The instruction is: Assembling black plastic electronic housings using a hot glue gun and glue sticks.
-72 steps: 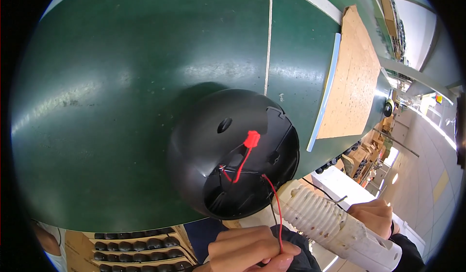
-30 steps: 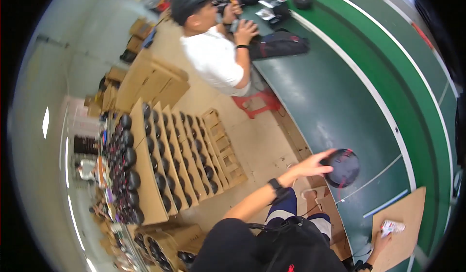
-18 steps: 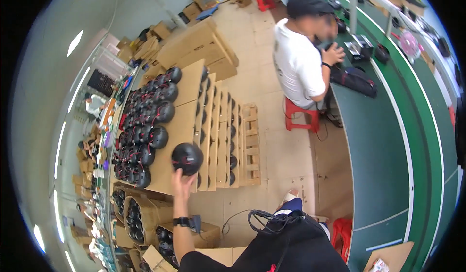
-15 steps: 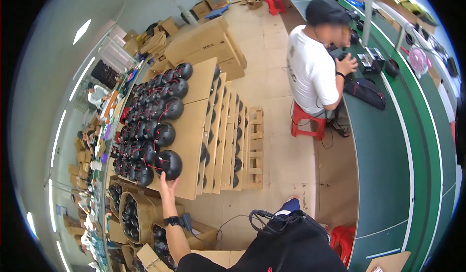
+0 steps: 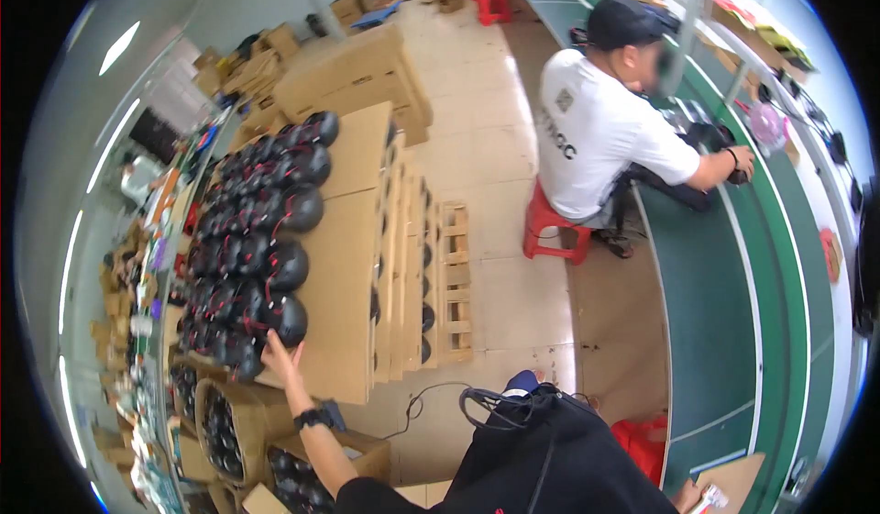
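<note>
My left hand [image 5: 282,358] reaches to the near corner of a stacked pallet load. Its fingers are apart and touch the underside of a black ball-shaped housing [image 5: 286,320] with red wire. Rows of similar black housings [image 5: 246,210] lie on the top cardboard sheet [image 5: 344,266]. At the lower right edge only part of my right hand [image 5: 686,496] shows, beside a piece of cardboard [image 5: 738,479] on the green bench. A small white and silver object [image 5: 712,497] is next to it. Whether my right hand grips anything is hidden.
Layers of cardboard and black housings rise on a wooden pallet [image 5: 456,280]. Open cartons [image 5: 243,404] of black parts stand at the left. On the right runs a green workbench [image 5: 701,331]; a co-worker in a white shirt [image 5: 600,133] sits there on a red stool [image 5: 555,230].
The view has shifted, so the stack sits further left. My left hand stays at the corner housing. My right hand has come into view. The co-worker has stretched an arm across the bench.
</note>
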A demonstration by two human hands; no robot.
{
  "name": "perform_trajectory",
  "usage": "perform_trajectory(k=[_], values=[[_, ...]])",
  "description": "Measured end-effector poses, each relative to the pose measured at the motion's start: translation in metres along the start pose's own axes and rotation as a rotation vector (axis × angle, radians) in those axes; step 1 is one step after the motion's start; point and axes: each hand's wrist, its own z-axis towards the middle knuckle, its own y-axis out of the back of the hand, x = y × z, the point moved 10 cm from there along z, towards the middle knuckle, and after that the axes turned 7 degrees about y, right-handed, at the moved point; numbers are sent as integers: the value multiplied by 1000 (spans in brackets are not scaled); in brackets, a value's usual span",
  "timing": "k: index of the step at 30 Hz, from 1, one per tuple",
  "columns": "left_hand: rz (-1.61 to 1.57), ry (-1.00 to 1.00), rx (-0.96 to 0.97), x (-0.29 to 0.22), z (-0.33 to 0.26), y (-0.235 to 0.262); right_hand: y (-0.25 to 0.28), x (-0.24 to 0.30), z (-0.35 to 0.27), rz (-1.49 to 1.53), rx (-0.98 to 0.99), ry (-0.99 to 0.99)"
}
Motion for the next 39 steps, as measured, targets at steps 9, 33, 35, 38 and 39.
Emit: perform_trajectory(k=[9, 33, 35, 38, 39], values=[[456, -678, 520, 0, -100, -243, 19, -44, -94, 134, -304, -152], [1290, -877, 2363, 347, -817, -677, 115, -105, -72, -71, -500, -726], [1264, -952, 2428, 342, -853, -678, 117, -103, -73, 63, -540, -697], [1228, -1035, 2416, 350, -870, -722, 129, -107, -78, 388, -704, -666], [1092, -1093, 2418, 350, -873, -748, 133, -109, -86, 520, -801, -674]])
